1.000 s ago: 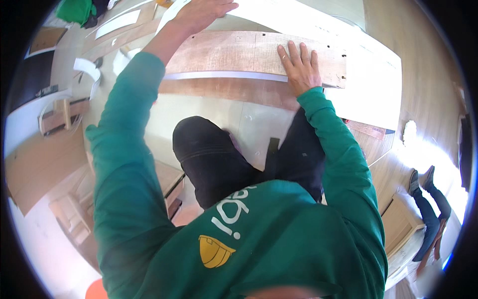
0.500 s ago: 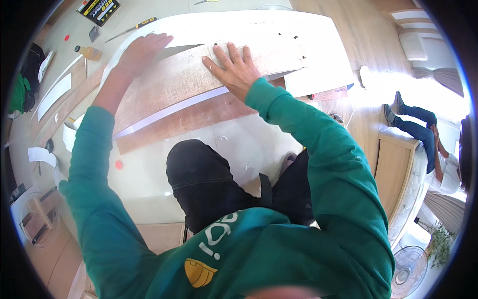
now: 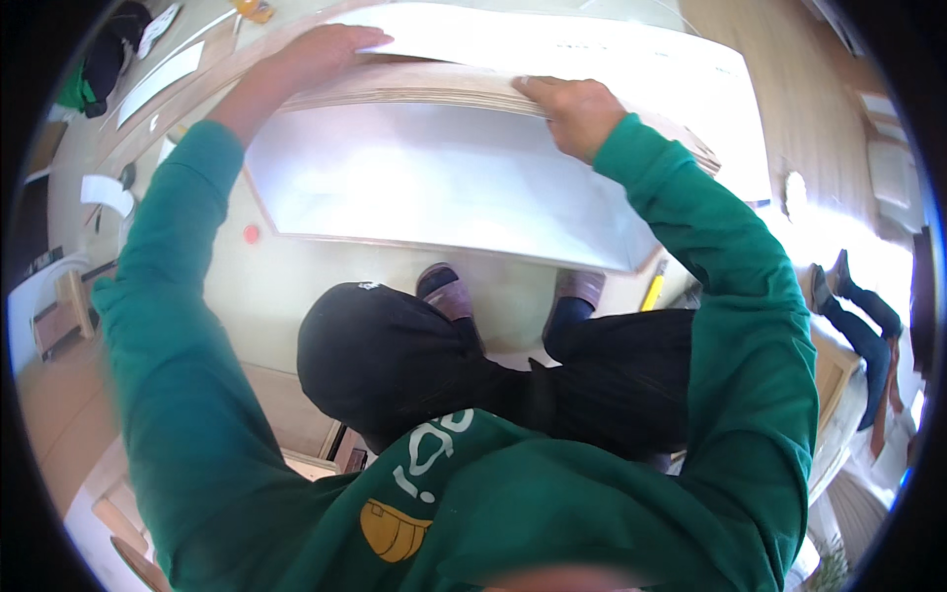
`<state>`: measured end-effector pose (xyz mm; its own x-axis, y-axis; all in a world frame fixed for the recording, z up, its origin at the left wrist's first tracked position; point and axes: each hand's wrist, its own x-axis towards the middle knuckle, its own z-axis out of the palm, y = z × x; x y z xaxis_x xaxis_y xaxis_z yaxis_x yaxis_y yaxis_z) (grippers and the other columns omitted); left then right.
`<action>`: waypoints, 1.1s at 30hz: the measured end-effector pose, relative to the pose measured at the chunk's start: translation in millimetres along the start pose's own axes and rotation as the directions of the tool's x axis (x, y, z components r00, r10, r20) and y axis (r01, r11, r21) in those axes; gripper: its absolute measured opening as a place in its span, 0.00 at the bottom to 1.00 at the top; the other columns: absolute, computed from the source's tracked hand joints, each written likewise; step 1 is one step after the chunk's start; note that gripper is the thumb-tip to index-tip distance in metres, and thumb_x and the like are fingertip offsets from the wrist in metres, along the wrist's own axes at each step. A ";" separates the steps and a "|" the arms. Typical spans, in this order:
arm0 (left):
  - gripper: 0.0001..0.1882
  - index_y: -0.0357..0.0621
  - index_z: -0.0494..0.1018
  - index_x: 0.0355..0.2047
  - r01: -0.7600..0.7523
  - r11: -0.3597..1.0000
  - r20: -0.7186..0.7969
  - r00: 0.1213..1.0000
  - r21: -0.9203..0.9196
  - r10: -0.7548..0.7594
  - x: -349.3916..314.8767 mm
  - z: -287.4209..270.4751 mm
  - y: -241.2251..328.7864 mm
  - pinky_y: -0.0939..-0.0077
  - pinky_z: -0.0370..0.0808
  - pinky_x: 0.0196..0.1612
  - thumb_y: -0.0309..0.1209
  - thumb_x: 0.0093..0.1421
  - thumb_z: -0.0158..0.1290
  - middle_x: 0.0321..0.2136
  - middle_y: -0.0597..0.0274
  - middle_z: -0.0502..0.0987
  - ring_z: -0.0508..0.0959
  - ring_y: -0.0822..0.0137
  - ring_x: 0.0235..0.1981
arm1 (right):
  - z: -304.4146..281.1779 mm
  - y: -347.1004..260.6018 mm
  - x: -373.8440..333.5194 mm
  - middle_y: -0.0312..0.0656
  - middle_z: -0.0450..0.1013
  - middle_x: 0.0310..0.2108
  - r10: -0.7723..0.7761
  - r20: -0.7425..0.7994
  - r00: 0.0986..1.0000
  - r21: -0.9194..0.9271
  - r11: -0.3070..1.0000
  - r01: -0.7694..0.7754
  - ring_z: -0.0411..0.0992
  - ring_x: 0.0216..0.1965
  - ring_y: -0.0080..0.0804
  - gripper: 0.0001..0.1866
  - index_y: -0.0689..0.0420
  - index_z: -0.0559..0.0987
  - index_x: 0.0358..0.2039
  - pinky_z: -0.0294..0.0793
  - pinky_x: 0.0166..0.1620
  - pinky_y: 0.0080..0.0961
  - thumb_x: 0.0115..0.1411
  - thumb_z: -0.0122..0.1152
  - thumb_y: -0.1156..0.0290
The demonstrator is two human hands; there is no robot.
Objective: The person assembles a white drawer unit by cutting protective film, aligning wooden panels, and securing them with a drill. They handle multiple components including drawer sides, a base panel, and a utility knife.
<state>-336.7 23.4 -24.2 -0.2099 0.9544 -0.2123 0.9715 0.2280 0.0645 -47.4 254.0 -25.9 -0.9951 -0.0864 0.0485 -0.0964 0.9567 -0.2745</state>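
Observation:
A large wooden board stands tilted up in front of me, its white glossy face (image 3: 395,178) toward me and its layered plywood edge (image 3: 424,96) uppermost. My right hand (image 3: 577,109) is closed on that upper edge, thumb and fingers bent over it. Near the board's left end lies my left hand (image 3: 330,49), its fingers stretched to the right along the edge of a white sheet (image 3: 592,44) behind the board. This hand is slightly blurred, and its palm is hidden. A dark gap shows between sheet and board beside its fingertips.
A yellow-handled tool (image 3: 654,286) lies on the floor by my right knee. A small red round piece (image 3: 252,234) lies at left. White strips (image 3: 163,84) lie at far left, near an orange bottle (image 3: 254,10). Another person's legs (image 3: 853,316) show at right.
The board has gone from lying flat to tilted up, its white face now toward me. My right hand has closed from flat to gripping its edge. The view has shifted.

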 end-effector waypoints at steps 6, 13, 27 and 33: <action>0.21 0.50 0.72 0.56 0.330 0.911 0.038 0.943 -0.247 -0.332 -64.4 24.2 -14.8 0.65 0.73 0.54 0.34 0.62 0.55 0.48 0.54 0.78 0.78 0.58 0.49 | 34.4 17.6 41.4 0.52 0.77 0.40 -0.015 0.212 0.977 0.079 0.997 -0.002 0.75 0.43 0.52 0.27 0.55 0.75 0.53 0.75 0.49 0.41 0.50 0.54 0.84; 0.28 0.47 0.72 0.55 0.341 0.802 -0.032 0.913 -0.490 -0.407 -185.6 62.6 116.1 0.62 0.69 0.57 0.40 0.54 0.63 0.51 0.53 0.75 0.74 0.54 0.53 | 99.7 72.5 100.0 0.52 0.75 0.45 -0.125 0.342 0.931 0.074 0.992 0.106 0.72 0.48 0.52 0.26 0.57 0.75 0.52 0.70 0.55 0.39 0.49 0.62 0.78; 0.07 0.44 0.74 0.32 0.289 0.856 0.126 0.957 -0.430 -0.260 -171.5 143.9 185.4 0.59 0.76 0.37 0.33 0.56 0.54 0.27 0.56 0.80 0.80 0.53 0.32 | 42.0 -28.7 -18.1 0.54 0.71 0.51 -0.169 0.735 0.657 0.428 0.866 -0.257 0.72 0.48 0.54 0.33 0.54 0.70 0.56 0.72 0.49 0.40 0.50 0.71 0.63; 0.20 0.46 0.76 0.41 0.231 0.796 -0.008 0.959 -0.559 -0.283 -148.2 47.8 131.7 0.56 0.74 0.42 0.40 0.50 0.62 0.29 0.47 0.79 0.79 0.47 0.36 | -11.8 -1.0 -15.6 0.56 0.74 0.37 -0.166 0.715 0.679 0.230 0.973 -0.005 0.73 0.39 0.50 0.31 0.63 0.73 0.51 0.71 0.46 0.40 0.46 0.72 0.69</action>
<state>-172.4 -97.2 -30.9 -0.4776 0.8522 -0.2137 0.6636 0.5093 0.5479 -31.4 257.7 -15.1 -0.6757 -0.4160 -0.6086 -0.0939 0.8674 -0.4886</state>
